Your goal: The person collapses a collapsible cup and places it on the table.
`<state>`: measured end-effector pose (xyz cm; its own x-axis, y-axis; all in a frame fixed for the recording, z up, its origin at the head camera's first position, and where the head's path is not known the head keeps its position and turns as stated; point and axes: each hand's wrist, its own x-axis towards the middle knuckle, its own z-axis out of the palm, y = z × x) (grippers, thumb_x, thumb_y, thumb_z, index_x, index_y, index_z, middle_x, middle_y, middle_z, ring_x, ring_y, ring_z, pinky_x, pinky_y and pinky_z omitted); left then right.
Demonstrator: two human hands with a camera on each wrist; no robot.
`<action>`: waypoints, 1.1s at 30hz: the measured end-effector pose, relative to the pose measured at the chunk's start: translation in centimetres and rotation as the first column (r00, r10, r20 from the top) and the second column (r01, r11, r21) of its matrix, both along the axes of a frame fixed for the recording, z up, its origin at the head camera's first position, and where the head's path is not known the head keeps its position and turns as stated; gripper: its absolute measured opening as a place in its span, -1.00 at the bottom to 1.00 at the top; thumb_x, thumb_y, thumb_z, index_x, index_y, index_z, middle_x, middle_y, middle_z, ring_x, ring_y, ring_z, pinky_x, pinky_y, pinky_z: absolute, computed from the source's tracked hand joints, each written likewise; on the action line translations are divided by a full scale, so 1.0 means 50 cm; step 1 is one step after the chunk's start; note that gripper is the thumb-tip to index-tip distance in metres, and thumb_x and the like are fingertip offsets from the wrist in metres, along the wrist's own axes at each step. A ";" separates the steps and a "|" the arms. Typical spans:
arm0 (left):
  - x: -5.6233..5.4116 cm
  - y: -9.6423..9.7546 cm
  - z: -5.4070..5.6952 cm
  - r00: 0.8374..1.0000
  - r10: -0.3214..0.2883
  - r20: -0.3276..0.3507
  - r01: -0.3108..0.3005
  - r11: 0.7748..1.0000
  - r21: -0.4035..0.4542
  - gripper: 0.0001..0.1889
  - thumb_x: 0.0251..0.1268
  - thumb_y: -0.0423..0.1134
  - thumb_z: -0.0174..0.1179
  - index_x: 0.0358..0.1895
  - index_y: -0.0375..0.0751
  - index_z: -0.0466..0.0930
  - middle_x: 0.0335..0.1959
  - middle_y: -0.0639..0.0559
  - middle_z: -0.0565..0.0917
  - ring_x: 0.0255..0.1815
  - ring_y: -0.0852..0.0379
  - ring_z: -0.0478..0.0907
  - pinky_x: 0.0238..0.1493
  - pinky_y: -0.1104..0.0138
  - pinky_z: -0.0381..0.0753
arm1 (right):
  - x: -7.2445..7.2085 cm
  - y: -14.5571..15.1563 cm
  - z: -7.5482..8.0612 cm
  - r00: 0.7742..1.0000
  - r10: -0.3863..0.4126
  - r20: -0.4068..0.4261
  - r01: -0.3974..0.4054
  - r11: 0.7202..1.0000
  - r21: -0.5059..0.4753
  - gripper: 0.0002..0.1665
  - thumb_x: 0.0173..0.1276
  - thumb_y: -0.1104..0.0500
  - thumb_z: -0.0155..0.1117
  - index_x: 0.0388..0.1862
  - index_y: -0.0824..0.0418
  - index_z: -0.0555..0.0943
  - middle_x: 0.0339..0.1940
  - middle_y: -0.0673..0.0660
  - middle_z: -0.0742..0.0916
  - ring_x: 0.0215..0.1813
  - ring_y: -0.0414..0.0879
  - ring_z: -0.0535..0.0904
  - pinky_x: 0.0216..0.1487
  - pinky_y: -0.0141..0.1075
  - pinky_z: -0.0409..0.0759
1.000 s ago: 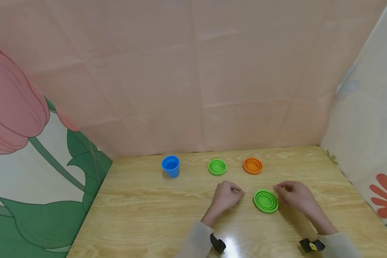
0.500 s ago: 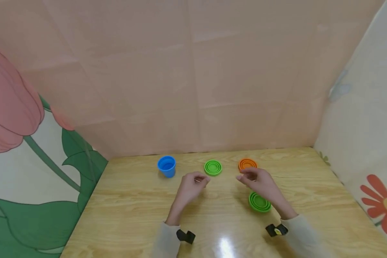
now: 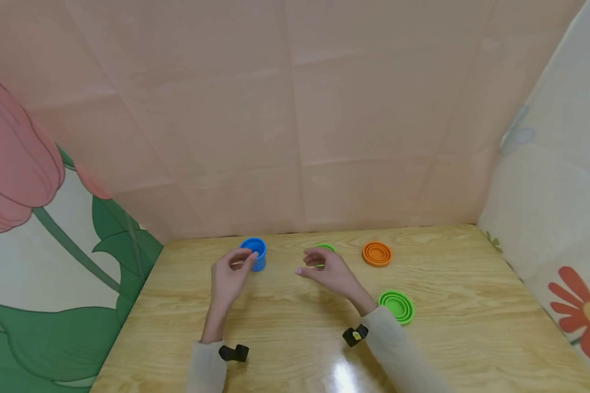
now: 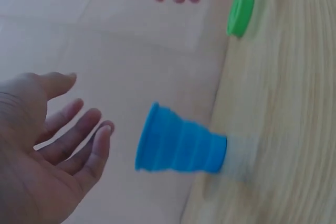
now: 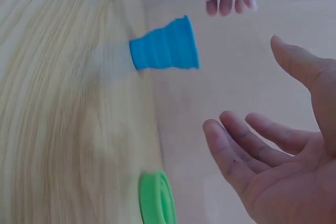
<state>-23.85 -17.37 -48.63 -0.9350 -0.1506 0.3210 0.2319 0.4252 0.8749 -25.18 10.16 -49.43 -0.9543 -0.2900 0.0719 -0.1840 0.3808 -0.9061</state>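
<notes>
A blue collapsible cup point(image 3: 258, 263) stands upright and extended near the back of the table. My left hand point(image 3: 229, 275) hovers just in front of it, fingers loosely bent and holding nothing; in the left wrist view a gap separates the fingers from the blue cup point(image 4: 181, 140). To the right, my right hand point(image 3: 329, 272) hangs in the air with thumb and fingers spread apart, also holding nothing. It partly hides a flattened green collapsible cup point(image 3: 327, 247), which the right wrist view shows as a green ring-shaped cup point(image 5: 152, 198) on the table.
Another flattened green cup point(image 3: 396, 307) lies by the right sleeve, nearer the front. At the back right sits a flattened orange cup point(image 3: 377, 254). The wooden table point(image 3: 295, 327) ends at a pinkish backdrop point(image 3: 295, 136).
Both hands have moved left, away from the front green cup. The left hand has come up to the blue cup, and the right hand now overlaps the back green cup.
</notes>
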 end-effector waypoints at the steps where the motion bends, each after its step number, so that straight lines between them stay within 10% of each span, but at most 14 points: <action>1: -0.002 -0.012 -0.005 1.000 0.018 -0.005 -0.018 1.000 0.014 -0.68 0.33 -0.04 0.48 -0.04 -0.20 0.79 -0.11 -0.08 0.83 -0.05 0.03 0.76 -0.10 0.49 0.78 | -0.006 -0.010 -0.003 1.000 0.003 0.004 -0.003 1.000 -0.008 -0.27 0.34 -0.12 0.54 0.38 0.16 0.58 0.21 0.23 0.75 0.18 0.00 0.71 0.24 -0.04 0.77; 7: -0.016 -0.066 -0.036 0.999 -0.012 0.050 0.008 0.996 0.087 -0.54 0.23 -0.02 0.55 -0.03 -0.30 0.65 -0.06 -0.15 0.73 0.03 -0.02 0.73 -0.06 0.49 0.78 | -0.031 -0.062 -0.013 0.999 -0.013 0.040 0.017 0.996 -0.092 -0.27 0.30 -0.07 0.58 0.35 0.19 0.59 0.16 0.26 0.77 0.17 0.03 0.73 0.27 -0.02 0.76; 16: -0.051 -0.100 -0.071 0.980 -0.129 0.151 0.112 0.987 0.115 -0.25 0.23 -0.10 0.55 0.39 -0.32 0.41 0.32 -0.24 0.57 0.36 -0.24 0.56 0.40 -0.13 0.65 | -0.077 -0.129 -0.047 0.997 0.000 0.079 0.012 0.988 -0.154 -0.28 0.30 0.05 0.59 0.37 0.24 0.56 0.30 0.30 0.71 0.35 0.23 0.64 0.39 0.10 0.68; 33: -0.104 -0.134 -0.116 0.913 -0.294 0.281 0.242 0.948 0.206 -0.20 0.38 -0.19 0.44 0.60 -0.20 0.26 0.54 -0.29 0.45 0.56 -0.28 0.41 0.55 -0.11 0.51 | -0.136 -0.209 -0.083 0.993 0.095 0.071 -0.082 0.982 -0.169 -0.15 0.26 0.08 0.63 0.46 0.27 0.49 0.46 0.29 0.62 0.50 0.29 0.52 0.53 0.13 0.56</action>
<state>-29.05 -24.06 -54.41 -0.9956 0.0936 0.0070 0.0284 0.2300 0.9728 -31.98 -0.28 -53.58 -0.9300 -0.3637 0.0521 -0.1365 0.2102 -0.9681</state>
